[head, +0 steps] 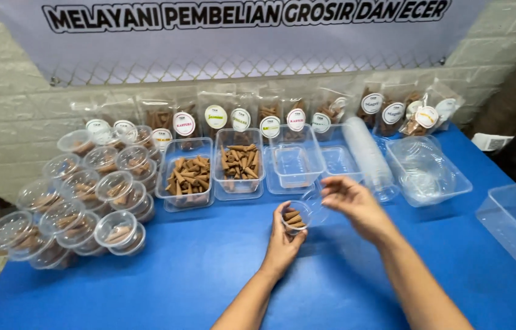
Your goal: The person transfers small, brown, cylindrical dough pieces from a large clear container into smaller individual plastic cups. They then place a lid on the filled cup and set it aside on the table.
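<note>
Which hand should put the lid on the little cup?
Probably the right hand. It already holds the clear lid just beside the small cup of brown cones, while the left hand is busy gripping that cup from below.

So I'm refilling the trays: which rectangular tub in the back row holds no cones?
The third tub from the left; it holds only a smaller empty tub, while the two tubs left of it hold brown cones.

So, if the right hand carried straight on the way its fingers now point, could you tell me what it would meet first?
The right hand points left, holding a clear lid. First in that line is probably the small clear cup of brown cones in the left hand, though depth is unclear from one view.
</note>
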